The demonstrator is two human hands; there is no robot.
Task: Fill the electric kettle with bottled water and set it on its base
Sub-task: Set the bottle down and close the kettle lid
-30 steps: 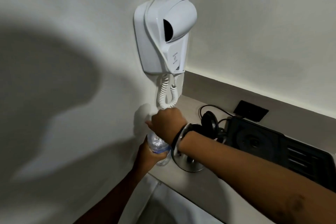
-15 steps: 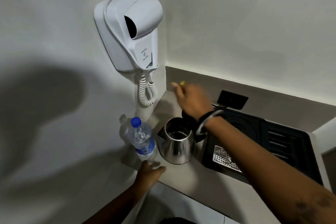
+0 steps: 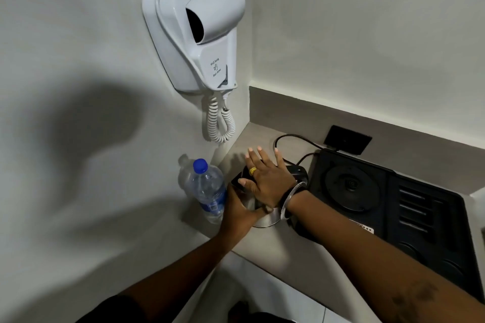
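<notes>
right hand [image 3: 267, 178] flat, fingers spread, on kettle [image 3: 263, 219] lid | left hand [image 3: 240, 208] grips kettle side

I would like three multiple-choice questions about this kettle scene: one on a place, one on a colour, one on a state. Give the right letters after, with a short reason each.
1. Where does the water bottle stand?
A. on the black tray
B. on the counter, left of the kettle
C. in the right hand

2. What colour is the bottle's cap?
A. blue
B. red
C. white

3. How is the kettle now?
A. seated on its base
B. lying on its side
C. on the counter, off its base, with both hands on it

Answers:
1 B: the bottle stands upright by the wall, beside the kettle.
2 A: the cap shows clearly blue.
3 C: the round base in the black tray is bare, the right hand lies flat over the lid and the left hand holds the kettle's side.
</notes>
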